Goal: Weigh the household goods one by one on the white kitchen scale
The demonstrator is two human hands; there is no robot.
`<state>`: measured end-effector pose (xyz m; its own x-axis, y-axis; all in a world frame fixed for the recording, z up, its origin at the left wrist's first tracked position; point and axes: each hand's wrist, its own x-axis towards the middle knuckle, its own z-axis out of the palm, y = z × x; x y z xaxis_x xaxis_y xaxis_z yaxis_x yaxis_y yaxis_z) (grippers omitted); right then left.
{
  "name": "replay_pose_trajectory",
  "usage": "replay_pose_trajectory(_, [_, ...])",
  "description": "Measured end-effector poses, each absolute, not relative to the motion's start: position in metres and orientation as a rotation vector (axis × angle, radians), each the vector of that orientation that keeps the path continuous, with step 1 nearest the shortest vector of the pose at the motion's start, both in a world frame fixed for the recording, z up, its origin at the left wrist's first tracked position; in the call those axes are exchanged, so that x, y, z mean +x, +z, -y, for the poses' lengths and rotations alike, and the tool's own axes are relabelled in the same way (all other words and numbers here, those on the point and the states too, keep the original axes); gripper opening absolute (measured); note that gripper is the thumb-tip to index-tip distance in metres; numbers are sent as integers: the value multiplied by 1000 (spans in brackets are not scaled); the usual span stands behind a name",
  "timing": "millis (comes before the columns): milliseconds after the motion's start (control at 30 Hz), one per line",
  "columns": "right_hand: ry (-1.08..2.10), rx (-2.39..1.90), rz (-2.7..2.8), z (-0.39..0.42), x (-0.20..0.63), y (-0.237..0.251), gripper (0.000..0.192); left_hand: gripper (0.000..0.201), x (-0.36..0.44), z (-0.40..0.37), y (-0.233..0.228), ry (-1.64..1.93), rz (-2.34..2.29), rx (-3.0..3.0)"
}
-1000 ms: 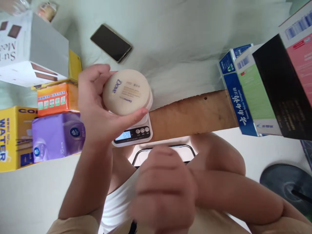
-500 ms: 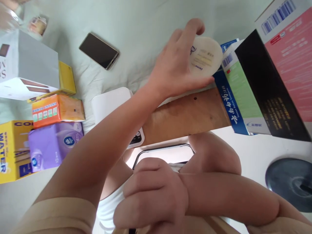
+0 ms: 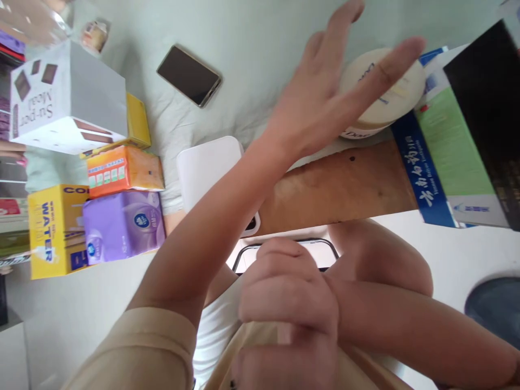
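In the head view, the Dove cream jar (image 3: pixel 398 101) is at the upper right of the frame, lid up, against or just beside the blue Yunnan Baiyao toothpaste box (image 3: pixel 422 173); contact between them cannot be told. The left hand (image 3: pixel 319 100) is spread at the jar's left side, fingers extended and the thumb crossing over the lid; it does not grip, though whether it brushes the jar is unclear. The right hand (image 3: pixel 289 298) is clenched at the lower middle, with nothing visible in it.

The jar looks stiff, squat and fairly light, unlikely to break; its smooth, rounded wall could slip under a loose grasp. The best hold would be across the diameter, thumb and fingers on opposite sides below the lid's rim.

To its right, the toothpaste box, green carton (image 3: pixel 450 141) and black box (image 3: pixel 485 97) hem it in. Below runs the brown wooden board (image 3: pixel 337 187), its lower edge dropping off toward the knees. More room lies up and left, over the pale green cloth (image 3: pixel 260 38) toward the smartphone (image 3: pixel 189 76).
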<state>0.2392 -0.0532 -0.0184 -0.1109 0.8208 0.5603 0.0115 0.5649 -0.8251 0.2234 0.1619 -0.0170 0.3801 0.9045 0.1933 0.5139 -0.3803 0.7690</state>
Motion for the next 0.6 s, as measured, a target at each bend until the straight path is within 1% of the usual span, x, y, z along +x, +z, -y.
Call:
replay_pose_trajectory(33, [751, -678, 1450, 46, 237, -17, 35, 58, 206, -155, -17, 979, -1217, 2015])
replay_pose_trajectory(67, [700, -623, 1362, 38, 234, -17, 35, 51, 186, -147, -15, 1126, -1197, 2018])
replay_pose_trajectory(100, [650, -579, 1293, 30, 230, -17, 34, 48, 164, -138, -13, 1212, -1193, 2022])
replay_pose_trajectory(167, [585, -554, 1253, 14, 221, -20, 30, 49, 117, -117, -6, 1338, -1190, 1955])
replay_pose_trajectory(267, [513, -545, 1430, -3, 206, -27, 15, 19, 55, -82, 11, 1607, -1347, 1662])
replay_pose_trajectory(300, [503, -559, 1499, -7, 200, -28, 10, 14, 37, -72, 17, 1671, -1411, 1593])
replay_pose_trajectory(367, [552, -615, 1670, -10, 184, -27, 16, 14, 7, -54, 27, 1755, -1565, 1489])
replay_pose_trajectory(467, [701, -703, 1898, -4, 150, -20, 24, 13, -30, -33, 35, 1734, -1836, 1288])
replay_pose_trajectory(533, [714, -700, 2041, 5, 124, -17, 27, 17, -48, -20, 37, 1755, -1948, 1179])
replay_pose_trajectory(600, [657, -713, 2148, 14, 100, -17, 30, 18, -60, -9, 39, 1799, -1920, 1128])
